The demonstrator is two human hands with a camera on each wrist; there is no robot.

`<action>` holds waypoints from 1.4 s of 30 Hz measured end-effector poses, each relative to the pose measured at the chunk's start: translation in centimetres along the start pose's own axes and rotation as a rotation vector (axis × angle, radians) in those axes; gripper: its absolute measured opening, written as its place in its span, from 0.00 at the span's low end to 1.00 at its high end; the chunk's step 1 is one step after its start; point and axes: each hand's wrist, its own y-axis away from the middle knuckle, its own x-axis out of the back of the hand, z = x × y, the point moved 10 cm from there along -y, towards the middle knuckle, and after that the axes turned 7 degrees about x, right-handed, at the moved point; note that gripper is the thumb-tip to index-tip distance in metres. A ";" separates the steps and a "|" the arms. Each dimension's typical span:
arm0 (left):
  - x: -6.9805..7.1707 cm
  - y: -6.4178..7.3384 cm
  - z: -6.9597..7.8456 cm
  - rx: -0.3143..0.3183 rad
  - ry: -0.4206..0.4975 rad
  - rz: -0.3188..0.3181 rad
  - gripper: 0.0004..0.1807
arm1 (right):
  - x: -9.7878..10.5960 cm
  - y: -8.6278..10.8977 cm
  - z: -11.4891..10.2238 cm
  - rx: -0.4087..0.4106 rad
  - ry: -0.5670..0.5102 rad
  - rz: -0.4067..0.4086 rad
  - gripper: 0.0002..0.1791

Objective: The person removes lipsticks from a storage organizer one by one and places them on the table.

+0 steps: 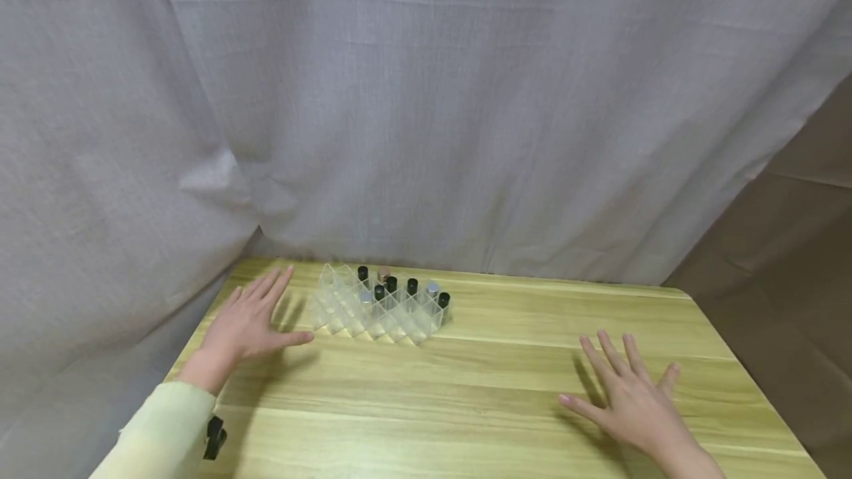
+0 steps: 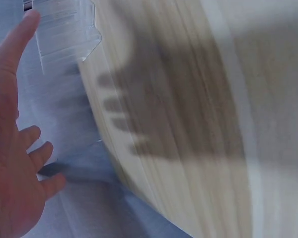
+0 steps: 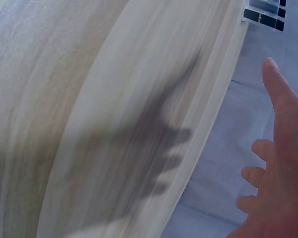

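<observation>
A clear plastic lipstick organizer (image 1: 399, 325) with diamond-shaped compartments stands toward the back of the table, left of centre. Several small tubes with black caps (image 1: 413, 286), silvery caps (image 1: 433, 288) and one pinkish cap (image 1: 383, 274) stick up from it, mostly in its middle and right part. My left hand (image 1: 248, 324) hovers over the table just left of the organizer, fingers spread and holding nothing. Far to the right, my right hand (image 1: 632, 398) is also spread above the wood, with nothing in it. Both wrist views show the hands' shadows on the tabletop.
The light wooden table (image 1: 479, 368) ends at a grey curtain (image 1: 466, 131) hanging behind it and along the left. A brown surface (image 1: 785, 257) borders the right side. A black strap piece (image 1: 214, 437) shows beside the left sleeve (image 1: 166, 420).
</observation>
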 end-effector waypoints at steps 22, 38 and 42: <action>-1.8 -3.4 1.0 0.001 0.391 -0.122 0.75 | 0.8 -1.7 -2.7 0.069 -0.020 0.049 0.60; -4.6 -4.6 1.4 0.040 0.625 -0.186 0.73 | 1.0 -2.3 -3.7 0.080 -0.061 0.062 0.58; -4.9 -4.7 1.4 0.036 0.655 -0.195 0.72 | 0.9 -2.2 -3.9 0.081 -0.057 0.060 0.58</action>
